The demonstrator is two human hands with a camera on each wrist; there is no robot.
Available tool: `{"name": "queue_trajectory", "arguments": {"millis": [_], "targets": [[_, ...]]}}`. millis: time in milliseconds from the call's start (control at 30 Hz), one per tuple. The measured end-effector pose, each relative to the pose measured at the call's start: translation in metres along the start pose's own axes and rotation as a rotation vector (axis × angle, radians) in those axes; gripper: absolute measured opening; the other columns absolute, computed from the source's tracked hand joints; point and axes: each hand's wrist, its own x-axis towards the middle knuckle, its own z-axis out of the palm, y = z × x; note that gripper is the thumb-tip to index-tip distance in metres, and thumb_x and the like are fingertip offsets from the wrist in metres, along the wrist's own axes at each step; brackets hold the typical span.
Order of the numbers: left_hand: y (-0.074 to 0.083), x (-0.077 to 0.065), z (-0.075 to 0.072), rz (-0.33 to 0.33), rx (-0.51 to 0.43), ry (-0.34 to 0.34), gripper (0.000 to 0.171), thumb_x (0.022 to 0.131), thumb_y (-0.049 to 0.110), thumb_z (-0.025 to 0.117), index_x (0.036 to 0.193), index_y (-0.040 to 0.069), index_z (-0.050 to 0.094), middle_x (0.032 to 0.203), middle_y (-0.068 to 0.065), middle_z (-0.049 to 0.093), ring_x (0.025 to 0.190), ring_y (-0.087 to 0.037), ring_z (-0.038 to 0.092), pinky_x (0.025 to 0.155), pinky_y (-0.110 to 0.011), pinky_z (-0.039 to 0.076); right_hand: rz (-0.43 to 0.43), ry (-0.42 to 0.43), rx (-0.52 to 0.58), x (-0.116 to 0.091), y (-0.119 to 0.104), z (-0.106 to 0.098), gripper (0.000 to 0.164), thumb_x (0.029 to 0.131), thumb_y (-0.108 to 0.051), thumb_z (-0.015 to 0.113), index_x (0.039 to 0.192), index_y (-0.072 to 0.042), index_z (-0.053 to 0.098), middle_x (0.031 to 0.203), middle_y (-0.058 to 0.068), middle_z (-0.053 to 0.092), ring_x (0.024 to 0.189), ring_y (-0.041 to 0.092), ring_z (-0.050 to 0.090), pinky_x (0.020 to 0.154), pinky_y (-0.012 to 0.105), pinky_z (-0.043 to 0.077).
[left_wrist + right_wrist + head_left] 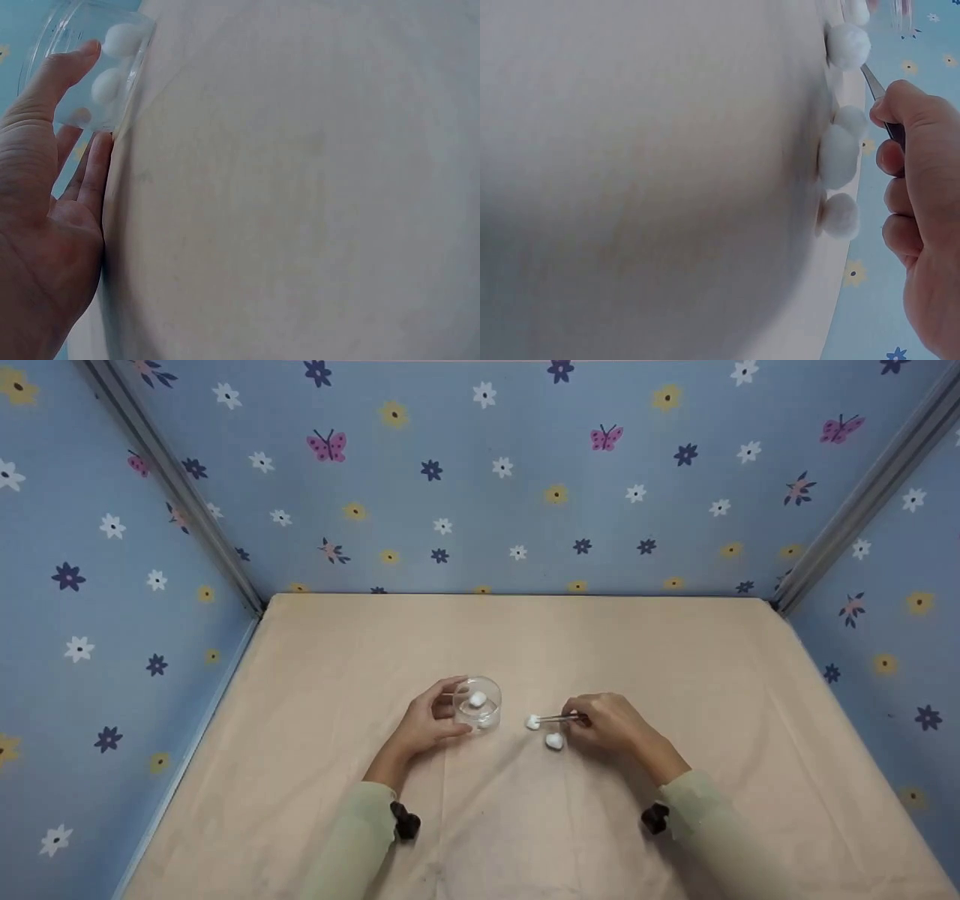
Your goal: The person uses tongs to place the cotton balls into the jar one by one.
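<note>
My left hand (429,721) grips a small clear cup (480,686) from its left side, thumb in front and fingers behind. Cotton balls (124,40) show through the cup's wall in the left wrist view. In my right hand (609,721) is a pair of metal tweezers (559,718), pinched between thumb and fingers and pointing left. The tips meet a white cotton ball (533,722) just right of the cup. A second cotton ball (554,741) lies on the cloth below the tweezers.
Several more cotton balls (838,156) sit in a row by the right hand in the right wrist view, mostly hidden from the head view. A beige cloth (525,637) with light creases covers the table. Blue flowered panels (480,472) enclose the back and both sides.
</note>
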Motion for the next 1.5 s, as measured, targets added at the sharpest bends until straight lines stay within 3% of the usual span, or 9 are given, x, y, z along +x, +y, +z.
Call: {"name": "queue_trajectory", "arguments": {"millis": [167,700,1067,1500], "targets": [[0.000,0.001,0.000,-0.011,-0.002,0.005,0.088,0.090,0.002,0.093,0.167,0.016,0.053,0.159,-0.022,0.058,0.140,-0.041,0.070,0.117,-0.045,0.062,-0.022,0.025,0.004,-0.001,0.002,0.002,0.006,0.096,-0.013,0.081,0.101,-0.013,0.083,0.084,0.001,0.080,0.067,0.006,0.053,0.064,0.030,0.052],[-0.001,0.001,0.002,-0.026,0.017,0.029,0.088,0.089,0.003,0.094,0.166,0.018,0.056,0.157,-0.020,0.057,0.137,-0.037,0.070,0.120,-0.050,0.059,-0.045,0.066,0.025,-0.002,0.004,0.000,0.007,0.095,-0.012,0.083,0.101,-0.012,0.082,0.080,0.001,0.077,0.066,0.008,0.054,0.062,0.029,0.047],[0.000,0.001,0.002,-0.005,-0.007,0.011,0.088,0.089,0.003,0.093,0.167,0.013,0.053,0.158,-0.021,0.060,0.138,-0.038,0.070,0.118,-0.044,0.061,-0.036,0.098,0.036,0.003,0.007,-0.015,0.007,0.097,-0.007,0.081,0.104,-0.010,0.082,0.084,0.004,0.080,0.069,0.015,0.067,0.063,0.033,0.058],[-0.001,0.002,0.001,-0.007,0.007,0.015,0.088,0.088,0.003,0.094,0.166,0.015,0.054,0.158,-0.021,0.059,0.139,-0.037,0.070,0.121,-0.051,0.059,-0.055,0.180,0.070,0.009,0.010,-0.022,0.013,0.095,-0.002,0.077,0.106,-0.007,0.082,0.088,0.007,0.083,0.069,0.018,0.072,0.064,0.035,0.060]]}}
